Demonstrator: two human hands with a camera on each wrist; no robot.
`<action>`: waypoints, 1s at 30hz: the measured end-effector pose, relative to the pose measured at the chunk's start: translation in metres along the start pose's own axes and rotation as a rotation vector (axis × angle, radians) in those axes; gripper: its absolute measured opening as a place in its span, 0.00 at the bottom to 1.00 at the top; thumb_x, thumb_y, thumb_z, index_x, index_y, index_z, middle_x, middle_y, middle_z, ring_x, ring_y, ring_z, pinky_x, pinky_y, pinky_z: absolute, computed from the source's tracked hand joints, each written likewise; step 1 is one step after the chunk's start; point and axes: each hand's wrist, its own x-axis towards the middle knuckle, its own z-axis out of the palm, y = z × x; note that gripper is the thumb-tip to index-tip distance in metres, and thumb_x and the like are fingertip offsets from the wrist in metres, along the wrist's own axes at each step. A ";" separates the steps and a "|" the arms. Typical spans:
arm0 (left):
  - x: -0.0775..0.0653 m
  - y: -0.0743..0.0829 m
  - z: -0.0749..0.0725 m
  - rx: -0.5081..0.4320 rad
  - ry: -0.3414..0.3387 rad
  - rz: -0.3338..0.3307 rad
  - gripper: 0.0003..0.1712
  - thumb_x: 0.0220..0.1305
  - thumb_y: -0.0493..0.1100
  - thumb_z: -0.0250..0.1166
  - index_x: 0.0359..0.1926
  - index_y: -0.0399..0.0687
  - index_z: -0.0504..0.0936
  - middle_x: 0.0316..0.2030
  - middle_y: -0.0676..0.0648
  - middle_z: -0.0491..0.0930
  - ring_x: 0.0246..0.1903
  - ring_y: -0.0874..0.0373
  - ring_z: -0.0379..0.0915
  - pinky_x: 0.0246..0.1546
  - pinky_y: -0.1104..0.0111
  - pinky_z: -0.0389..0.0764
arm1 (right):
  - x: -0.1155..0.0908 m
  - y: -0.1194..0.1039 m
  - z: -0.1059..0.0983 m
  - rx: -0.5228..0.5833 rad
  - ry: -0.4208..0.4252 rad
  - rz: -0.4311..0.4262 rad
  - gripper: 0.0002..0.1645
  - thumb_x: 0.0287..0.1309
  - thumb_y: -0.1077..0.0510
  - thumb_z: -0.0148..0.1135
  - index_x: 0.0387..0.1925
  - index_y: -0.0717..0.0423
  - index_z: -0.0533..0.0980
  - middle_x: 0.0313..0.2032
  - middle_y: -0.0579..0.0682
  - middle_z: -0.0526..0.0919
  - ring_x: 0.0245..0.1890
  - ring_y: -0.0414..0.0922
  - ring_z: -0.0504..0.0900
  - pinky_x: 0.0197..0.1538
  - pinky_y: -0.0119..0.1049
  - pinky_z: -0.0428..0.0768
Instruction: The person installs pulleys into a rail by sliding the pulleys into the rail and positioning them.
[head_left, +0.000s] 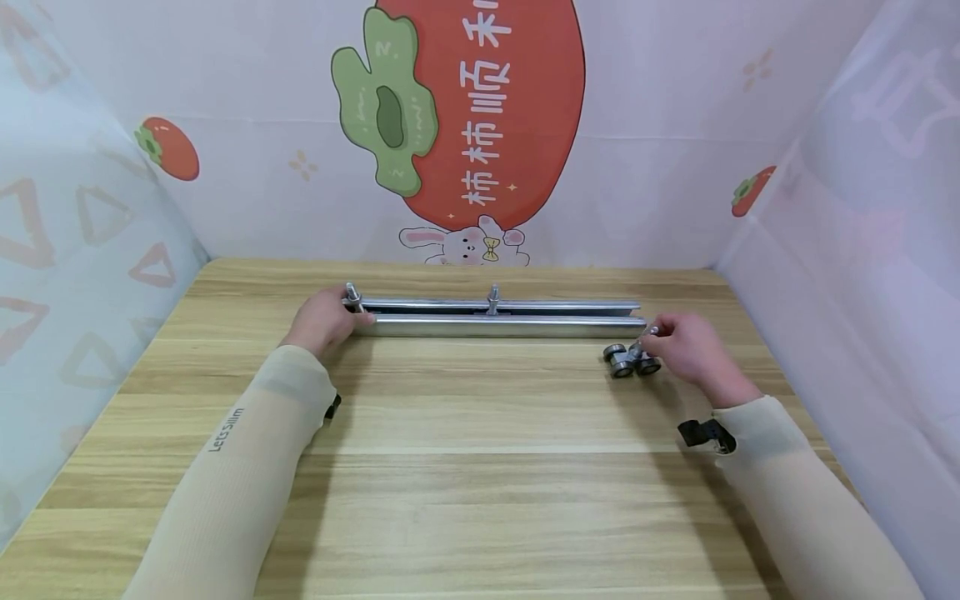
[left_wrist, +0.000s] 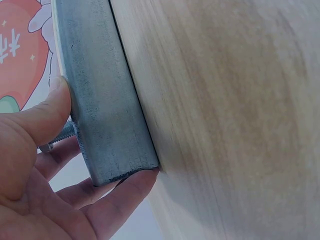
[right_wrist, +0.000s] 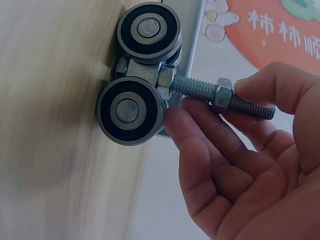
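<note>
A long silver metal track (head_left: 510,330) with a slot along its top lies across the back of the wooden table. My left hand (head_left: 321,321) holds its left end. The left wrist view shows the thumb on the near edge of the track (left_wrist: 102,95) and fingers under its end. Two threaded bolts rise from the slot, one bolt (head_left: 352,292) beside the left fingers and another bolt (head_left: 492,299) near the middle. Just off the track's right end, a roller trolley (head_left: 622,368) with several black-and-steel wheels stands on the table. My right hand (head_left: 690,348) pinches its threaded bolt (right_wrist: 195,89), near the nut (right_wrist: 223,92).
The wooden table (head_left: 480,492) spreads out in front of the track. Behind it hangs a white printed cloth (head_left: 255,192) with persimmon and rabbit drawings, and similar cloth encloses both sides.
</note>
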 end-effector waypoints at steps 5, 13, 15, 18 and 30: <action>0.000 0.000 0.000 -0.002 0.005 0.016 0.31 0.68 0.55 0.66 0.60 0.38 0.70 0.57 0.32 0.72 0.53 0.38 0.65 0.62 0.43 0.62 | -0.001 0.016 -0.007 0.023 0.018 0.045 0.09 0.62 0.57 0.62 0.33 0.60 0.78 0.30 0.52 0.77 0.29 0.50 0.70 0.30 0.41 0.68; 0.000 -0.001 0.000 -0.006 0.014 0.015 0.30 0.67 0.55 0.66 0.59 0.39 0.71 0.57 0.32 0.72 0.55 0.37 0.65 0.62 0.42 0.61 | -0.002 0.047 -0.022 0.000 0.078 0.099 0.11 0.62 0.56 0.58 0.37 0.60 0.80 0.34 0.54 0.81 0.31 0.51 0.72 0.30 0.41 0.70; -0.001 -0.001 0.000 -0.010 0.012 0.010 0.30 0.68 0.55 0.66 0.60 0.39 0.70 0.58 0.32 0.72 0.56 0.36 0.64 0.63 0.42 0.61 | -0.003 0.054 -0.026 -0.018 0.095 0.119 0.12 0.62 0.55 0.57 0.38 0.60 0.80 0.35 0.54 0.82 0.31 0.51 0.73 0.30 0.41 0.71; 0.000 -0.001 0.000 -0.016 0.013 0.006 0.30 0.68 0.54 0.66 0.61 0.39 0.70 0.59 0.32 0.71 0.58 0.36 0.64 0.63 0.42 0.60 | -0.006 0.062 -0.032 -0.033 0.119 0.147 0.14 0.63 0.53 0.57 0.39 0.60 0.81 0.35 0.54 0.83 0.32 0.51 0.73 0.31 0.41 0.71; 0.000 -0.002 0.001 -0.014 0.012 0.013 0.31 0.68 0.54 0.65 0.61 0.38 0.70 0.58 0.32 0.71 0.55 0.37 0.64 0.63 0.42 0.61 | -0.003 0.095 -0.052 -0.049 0.175 0.253 0.20 0.66 0.51 0.53 0.46 0.64 0.79 0.36 0.58 0.83 0.37 0.55 0.74 0.32 0.43 0.71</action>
